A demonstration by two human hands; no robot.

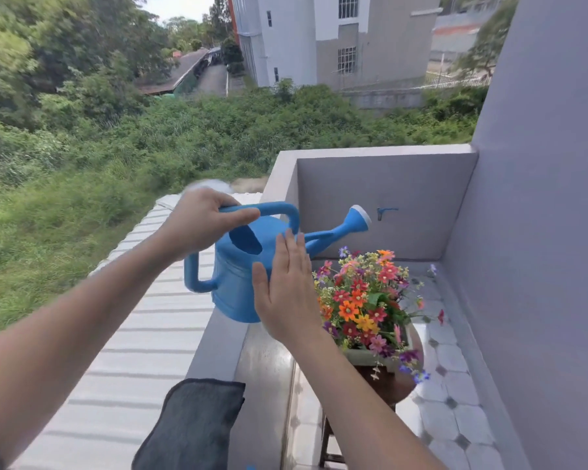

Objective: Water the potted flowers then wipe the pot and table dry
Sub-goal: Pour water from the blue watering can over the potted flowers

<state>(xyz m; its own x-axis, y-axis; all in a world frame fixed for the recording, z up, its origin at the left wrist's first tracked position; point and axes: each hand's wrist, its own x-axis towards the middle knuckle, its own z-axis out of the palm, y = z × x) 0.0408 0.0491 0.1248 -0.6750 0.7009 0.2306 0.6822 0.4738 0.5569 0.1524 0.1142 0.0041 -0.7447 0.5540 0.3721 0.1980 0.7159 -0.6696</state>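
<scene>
Where the left forearm reaches in from the lower left corner, I read the left hand [202, 222] as curled round the top handle of the watering can [235, 278], thumb laid along the bar, the can held in the air over the grey ledge [214, 337]. Below that arm one dark grey cloth [190, 425] lies on the ledge, a corner hanging over the edge.

I count one can, bright blue plastic, with two handles, one on top and one at the back, an oval fill hole and a single spout ending in a white-faced rose [360, 218]. It points right and slightly upward, out over the blooms; I see no water falling.

The right hand [286, 293] is flat with straight fingers close together, palm against the can's near side, gripping nothing.

Right of it stands one pot [364, 357], pale grey-green at the rim, on one small dark wooden table [396, 388] over the tiled floor. The flowers [364, 300] are a dense bunch of orange, red, pink, yellow and purple.
</scene>
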